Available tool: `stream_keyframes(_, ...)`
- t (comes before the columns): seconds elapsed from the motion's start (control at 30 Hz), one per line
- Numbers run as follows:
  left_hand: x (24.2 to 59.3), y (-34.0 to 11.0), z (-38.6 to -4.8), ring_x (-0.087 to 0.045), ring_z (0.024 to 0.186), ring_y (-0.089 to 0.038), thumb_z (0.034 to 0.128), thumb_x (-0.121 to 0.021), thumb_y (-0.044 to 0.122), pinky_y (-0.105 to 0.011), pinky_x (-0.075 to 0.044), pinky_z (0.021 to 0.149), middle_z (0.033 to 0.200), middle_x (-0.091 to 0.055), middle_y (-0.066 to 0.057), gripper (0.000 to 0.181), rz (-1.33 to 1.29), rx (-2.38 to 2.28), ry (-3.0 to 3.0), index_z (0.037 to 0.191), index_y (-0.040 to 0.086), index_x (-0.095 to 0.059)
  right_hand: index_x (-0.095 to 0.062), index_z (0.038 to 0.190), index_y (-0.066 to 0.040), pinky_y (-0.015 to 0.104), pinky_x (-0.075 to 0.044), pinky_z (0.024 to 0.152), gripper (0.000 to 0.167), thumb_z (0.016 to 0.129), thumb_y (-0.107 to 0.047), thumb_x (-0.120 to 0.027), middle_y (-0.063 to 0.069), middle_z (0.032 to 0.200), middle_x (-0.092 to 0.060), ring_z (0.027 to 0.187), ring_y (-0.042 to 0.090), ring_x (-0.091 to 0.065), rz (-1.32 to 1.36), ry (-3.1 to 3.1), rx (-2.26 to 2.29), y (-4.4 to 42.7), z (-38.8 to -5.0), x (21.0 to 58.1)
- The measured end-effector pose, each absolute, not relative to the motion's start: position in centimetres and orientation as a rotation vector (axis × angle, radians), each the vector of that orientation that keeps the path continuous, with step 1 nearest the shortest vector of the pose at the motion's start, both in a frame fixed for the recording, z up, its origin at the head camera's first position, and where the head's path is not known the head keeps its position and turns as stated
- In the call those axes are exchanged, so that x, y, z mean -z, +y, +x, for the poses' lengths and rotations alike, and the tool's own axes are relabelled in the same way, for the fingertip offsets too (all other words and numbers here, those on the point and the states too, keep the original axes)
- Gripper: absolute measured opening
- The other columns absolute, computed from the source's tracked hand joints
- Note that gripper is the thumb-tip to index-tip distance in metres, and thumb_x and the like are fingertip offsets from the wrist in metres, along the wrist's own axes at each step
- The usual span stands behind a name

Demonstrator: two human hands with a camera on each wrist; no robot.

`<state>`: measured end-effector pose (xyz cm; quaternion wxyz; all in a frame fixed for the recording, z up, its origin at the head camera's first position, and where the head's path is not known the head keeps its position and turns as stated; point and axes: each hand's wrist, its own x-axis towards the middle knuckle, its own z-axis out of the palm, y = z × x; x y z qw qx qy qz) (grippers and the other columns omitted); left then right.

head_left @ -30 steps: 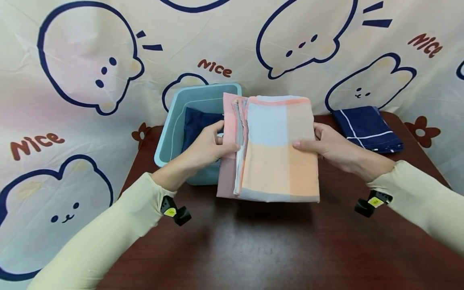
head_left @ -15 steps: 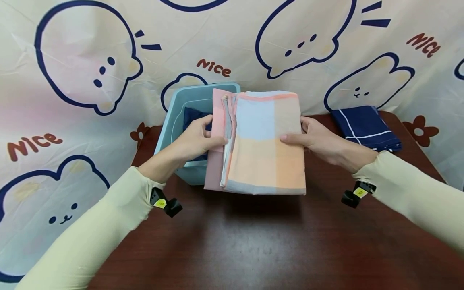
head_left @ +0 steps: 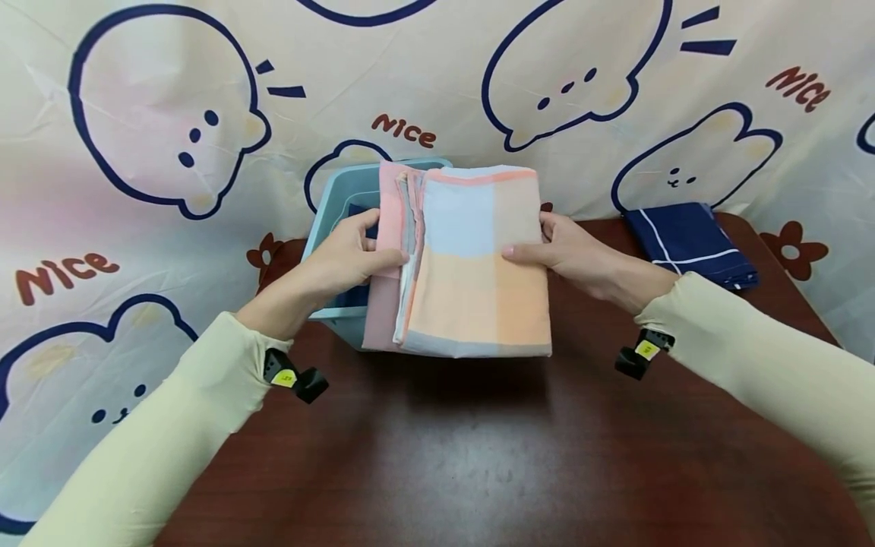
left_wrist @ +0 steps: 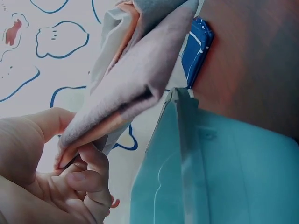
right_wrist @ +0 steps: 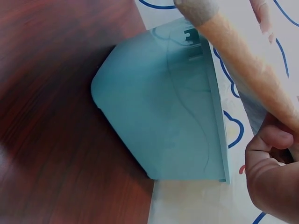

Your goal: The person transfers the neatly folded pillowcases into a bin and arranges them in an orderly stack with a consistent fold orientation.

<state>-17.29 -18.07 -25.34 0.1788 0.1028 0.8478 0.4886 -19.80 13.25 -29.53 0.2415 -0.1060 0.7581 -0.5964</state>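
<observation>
A folded checked cloth [head_left: 472,266] in pink, pale blue, beige and orange is held off the table, covering the right part of a teal bin [head_left: 331,205]. My left hand [head_left: 328,262] pinches its pink left edge, thumb on the front. On the right edge my right hand [head_left: 588,258] grips it, thumb across the front. Dark blue fabric [head_left: 354,295] shows inside the bin. In the left wrist view, fingers of my left hand [left_wrist: 60,163] curl round the cloth's edge [left_wrist: 131,79]; in the right wrist view my right hand [right_wrist: 275,168] holds the orange edge [right_wrist: 252,74].
A folded navy cloth with white lines [head_left: 690,239] lies at the back right of the dark wooden table [head_left: 478,456]. Behind the table hangs a pale curtain [head_left: 437,68] printed with cartoon outlines.
Both hands have moved left and slightly away with the folded cloth, which now covers more of the bin. Their hold looks the same, and the navy cloth stays put.
</observation>
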Motion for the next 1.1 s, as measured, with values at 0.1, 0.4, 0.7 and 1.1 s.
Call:
stream_keyframes(0.1,25.0,-18.4,-17.5,-0.071,0.090,-0.013,0.0983,-0.061,0.018,-0.026,-0.058,0.076,0.114,-0.074,-0.020,0.066,0.272,-1.362,2.410,0.156,0.009,-0.029,-0.039,0.147,-0.008,0.025,-0.054,0.086,0.056,0.099,-0.024,-0.064,0.008,0.130,-0.065,0.100,0.010,-0.067,-0.291,2.076,1.636,12.7,-20.1,29.4)
stream_keyframes(0.4,24.7,-20.2,-18.5,-0.071,0.100,-0.020,0.0998,-0.059,0.020,-0.044,-0.058,0.092,0.124,-0.070,-0.021,0.068,0.185,-1.310,2.418,0.158,0.012,-0.024,-0.041,0.145,-0.009,0.027,-0.055,0.086,0.052,0.100,-0.022,-0.063,0.011,0.133,-0.064,0.101,0.011,-0.067,-0.295,2.059,1.654,10.6,-21.2,28.9)
stream_keyframes(0.7,24.6,-21.4,-19.3,-0.071,0.101,-0.022,0.1001,-0.058,0.022,-0.049,-0.056,0.097,0.133,-0.065,-0.022,0.072,0.131,-1.256,2.442,0.160,0.013,-0.020,-0.038,0.149,-0.010,0.029,-0.056,0.084,0.054,0.101,-0.021,-0.061,0.012,0.133,-0.064,0.099,0.012,-0.069,-0.269,2.007,1.678,9.0,-22.1,28.4)
stream_keyframes(1.1,23.9,-22.7,-20.7,-0.066,0.101,-0.019,0.1011,-0.056,0.026,-0.039,-0.057,0.089,0.140,-0.057,-0.023,0.070,0.098,-1.152,2.508,0.160,0.009,-0.022,-0.039,0.148,-0.012,0.032,-0.054,0.092,0.050,0.103,-0.019,-0.059,0.009,0.131,-0.063,0.108,0.016,-0.065,-0.227,1.887,1.779,6.7,-23.6,28.3)
